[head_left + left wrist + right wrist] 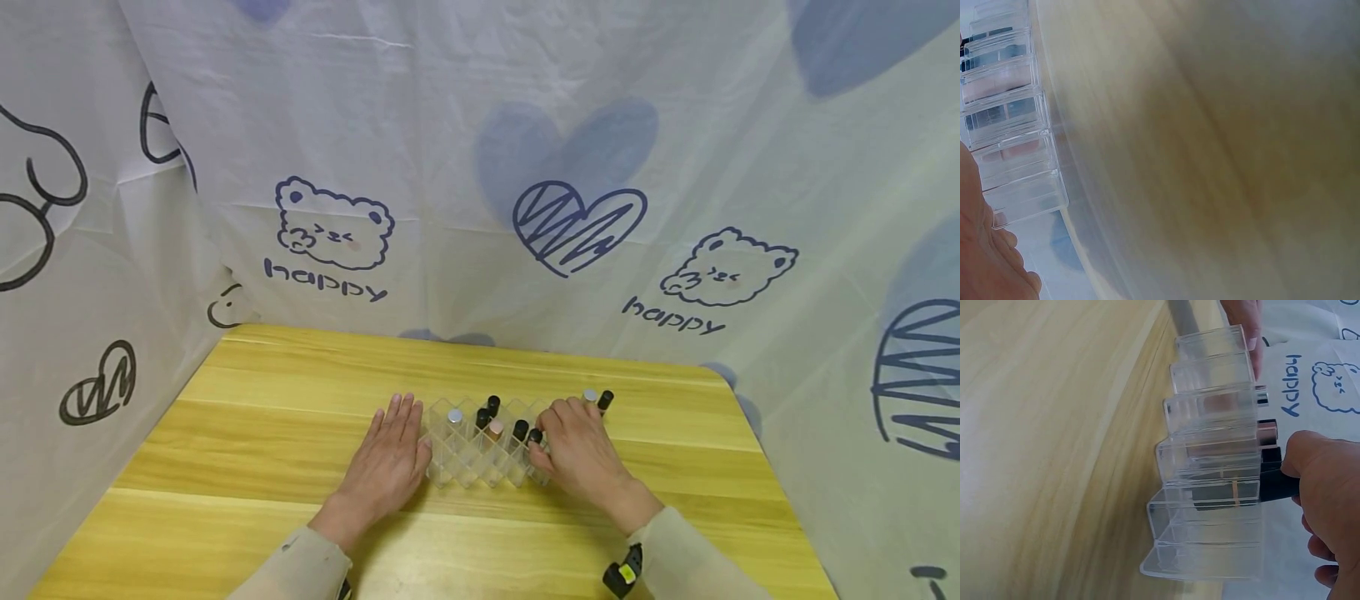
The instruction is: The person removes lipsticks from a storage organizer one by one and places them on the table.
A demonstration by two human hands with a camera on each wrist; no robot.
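A clear plastic organizer (468,471) with diamond-shaped slots stands on the table, several capped lipstick tubes upright in it. Between the thumb and fingers of my right hand (581,450) is the black cap of a lipstick (1279,486), whose lower part sits inside a slot near the right end. Flat on the table, fingers straight, my left hand (390,458) lies along the organizer's left end with its thumb against it. Other tubes in the slots include a silver-capped one (455,416) and a pink-capped one (495,429). The right fingertips are partly hidden.
Just beyond my right hand, a silver-capped tube (590,395) and a black-capped tube (606,401) stand at the right. The wooden table (262,417) ends at a printed white curtain (450,292), which also hangs along both sides.
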